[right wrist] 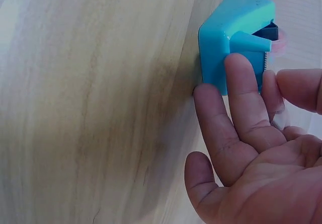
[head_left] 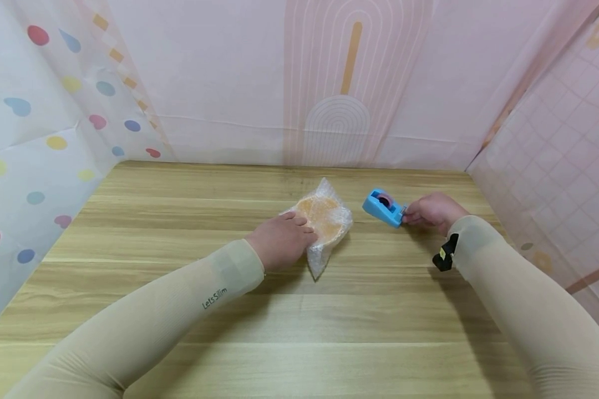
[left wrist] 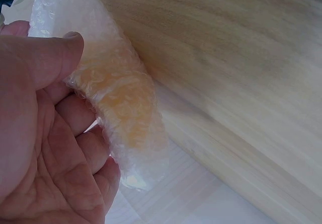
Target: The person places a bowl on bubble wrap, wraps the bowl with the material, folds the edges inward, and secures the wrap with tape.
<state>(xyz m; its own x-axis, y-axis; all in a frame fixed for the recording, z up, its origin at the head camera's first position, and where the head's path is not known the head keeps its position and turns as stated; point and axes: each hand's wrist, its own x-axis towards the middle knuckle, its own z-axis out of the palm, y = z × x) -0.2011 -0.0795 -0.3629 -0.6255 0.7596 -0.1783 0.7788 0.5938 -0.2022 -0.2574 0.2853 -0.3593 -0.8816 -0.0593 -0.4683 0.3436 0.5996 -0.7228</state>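
A round orange item in bubble wrap [head_left: 324, 213] lies at mid-table, its pointed wrap ends sticking out. My left hand [head_left: 282, 242] holds its left edge, the thumb [left wrist: 70, 53] on one side and the fingers on the other; what is inside looks blurred through the bubbles. A blue tape dispenser [head_left: 378, 209] with a pinkish tape roll [right wrist: 279, 44] stands to the right of the package. At its toothed end my right hand [head_left: 434, 211] pinches a short clear bit of tape [right wrist: 280, 119] between thumb and forefinger, while other fingertips touch the dispenser's front.
The wood-grain table [head_left: 204, 194] meets a pink patterned backdrop [head_left: 219, 83] at its far edge. Patterned sheets also hang at the left and right sides. A small black device [head_left: 445, 255] is strapped at the right wrist.
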